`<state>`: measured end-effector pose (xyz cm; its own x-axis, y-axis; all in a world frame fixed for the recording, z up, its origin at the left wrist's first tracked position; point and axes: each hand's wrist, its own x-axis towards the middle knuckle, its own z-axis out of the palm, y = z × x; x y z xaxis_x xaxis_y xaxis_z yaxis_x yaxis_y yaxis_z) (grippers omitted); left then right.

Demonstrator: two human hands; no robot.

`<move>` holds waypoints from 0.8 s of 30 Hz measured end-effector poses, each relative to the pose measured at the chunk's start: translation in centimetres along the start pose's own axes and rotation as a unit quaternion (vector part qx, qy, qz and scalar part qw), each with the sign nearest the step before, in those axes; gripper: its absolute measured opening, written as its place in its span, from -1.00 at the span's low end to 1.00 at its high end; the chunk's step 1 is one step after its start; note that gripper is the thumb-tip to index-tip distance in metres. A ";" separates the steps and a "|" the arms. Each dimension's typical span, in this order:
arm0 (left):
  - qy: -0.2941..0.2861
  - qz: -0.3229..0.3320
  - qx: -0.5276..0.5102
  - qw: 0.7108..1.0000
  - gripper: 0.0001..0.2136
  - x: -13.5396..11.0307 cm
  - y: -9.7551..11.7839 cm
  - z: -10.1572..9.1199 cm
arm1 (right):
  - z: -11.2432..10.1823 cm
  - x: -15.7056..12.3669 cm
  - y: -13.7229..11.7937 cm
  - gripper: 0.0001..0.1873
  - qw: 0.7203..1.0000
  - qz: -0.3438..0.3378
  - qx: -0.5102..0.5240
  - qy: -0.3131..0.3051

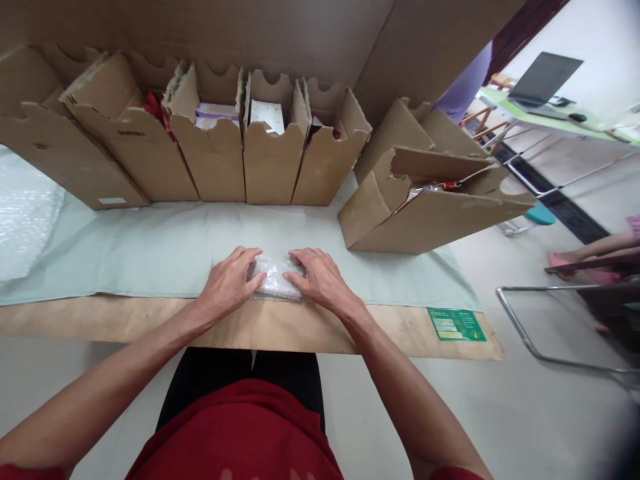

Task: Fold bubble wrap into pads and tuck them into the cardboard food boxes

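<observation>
A small bundle wrapped in clear bubble wrap (274,275) lies on the pale green cloth (150,250) near the table's front edge. My left hand (231,280) presses on its left end with the fingers curled over it. My right hand (320,277) holds the right end the same way, fingertips on top of the wrap. What is inside the wrap cannot be made out.
A row of open cardboard bins (215,143) with packets stands behind the cloth; another bin (430,207) lies tilted at the right. A bubble wrap sheet (23,220) lies far left. A green label (456,325) is on the table edge. Another person's legs (595,250) show at far right.
</observation>
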<state>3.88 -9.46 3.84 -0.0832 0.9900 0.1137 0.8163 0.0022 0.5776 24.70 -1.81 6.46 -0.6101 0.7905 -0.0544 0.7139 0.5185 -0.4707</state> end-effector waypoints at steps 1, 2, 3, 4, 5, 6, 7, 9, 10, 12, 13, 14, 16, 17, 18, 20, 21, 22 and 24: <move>0.004 0.004 -0.001 1.000 -0.59 -0.1 -0.1 0.0 | -0.1 0.3 -0.1 -0.64 1.000 0.000 0.003 -0.015; 0.008 0.008 -0.005 1.000 -0.59 -0.3 -0.1 0.0 | -0.2 0.6 -0.2 -0.70 0.999 0.000 0.011 -0.031; 0.012 0.012 -0.014 1.000 -0.60 -0.4 -0.2 -0.1 | -0.2 0.8 -0.3 -0.77 0.999 0.001 0.023 -0.044; 0.015 0.012 -0.027 0.999 -0.61 -0.6 -0.3 -0.2 | -0.2 0.9 -0.4 -0.85 0.998 0.003 0.040 -0.053; 0.018 0.009 -0.045 0.999 -0.61 -0.8 -0.3 -0.3 | -0.3 0.8 -0.5 -0.92 0.997 0.007 0.061 -0.054; 0.024 0.001 -0.069 0.997 -0.60 -1.1 -0.2 -0.4 | -0.3 0.6 -0.6 -0.96 0.995 0.010 0.091 -0.047; 0.032 -0.015 -0.101 0.994 -0.59 -1.5 0.0 -0.6 | -0.4 0.2 -0.7 -0.95 0.991 0.012 0.130 -0.031; 0.059 -0.062 -0.189 0.978 -0.52 -2.5 0.7 -0.7 | -0.5 -1.1 -1.1 -0.92 0.972 0.014 0.233 0.031; 0.069 -0.085 -0.245 0.963 -0.47 -3.1 1.2 -0.8 | -0.4 -1.9 -1.4 -0.89 0.955 0.014 0.287 0.072; 0.052 -0.108 -0.356 0.927 -0.40 -4.3 2.5 -0.6 | -0.3 -3.6 -2.1 -0.83 0.917 0.018 0.371 0.148; 0.025 -0.107 -0.398 0.911 -0.40 -4.8 3.2 -0.6 | -0.1 -4.4 -2.3 -0.81 0.904 0.018 0.395 0.163; -0.006 -0.103 -0.423 0.900 -0.44 -5.2 3.9 -0.5 | 0.0 -5.1 -2.5 -0.80 0.899 0.016 0.409 0.159; -0.049 -0.100 -0.418 0.902 -0.57 -5.5 5.0 -0.5 | 0.1 -6.4 -2.4 -0.82 0.902 0.011 0.413 0.126; -0.053 -0.102 -0.398 0.910 -0.62 -5.5 5.4 -0.5 | -0.2 -7.0 -2.1 -0.82 0.904 0.008 0.411 0.117; -0.052 -0.098 -0.374 0.921 -0.66 -5.4 5.8 -0.6 | -0.6 -7.6 -1.7 -0.78 0.903 0.006 0.412 0.117; -0.066 -0.071 -0.333 0.938 -0.73 -5.2 6.5 -0.8 | -2.0 -8.5 -0.7 -0.55 0.897 0.005 0.424 0.127; -0.086 -0.047 -0.317 0.943 -0.76 -5.1 6.9 -0.8 | -2.8 -8.9 -0.3 -0.43 0.896 0.001 0.427 0.121; -0.111 -0.018 -0.302 0.947 -0.79 -5.1 7.3 -0.7 | -3.7 -9.3 0.1 -0.35 0.901 -0.005 0.421 0.105; -0.154 0.038 -0.267 0.950 -0.80 -4.9 8.3 -0.4 | -5.2 -9.8 0.5 -0.44 0.926 -0.014 0.370 0.067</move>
<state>10.82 -14.36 8.39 0.2030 0.9789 -0.0241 0.3991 -0.0603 0.9149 32.84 -7.61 11.32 -0.5410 0.8394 0.0529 0.2368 0.2124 -0.9481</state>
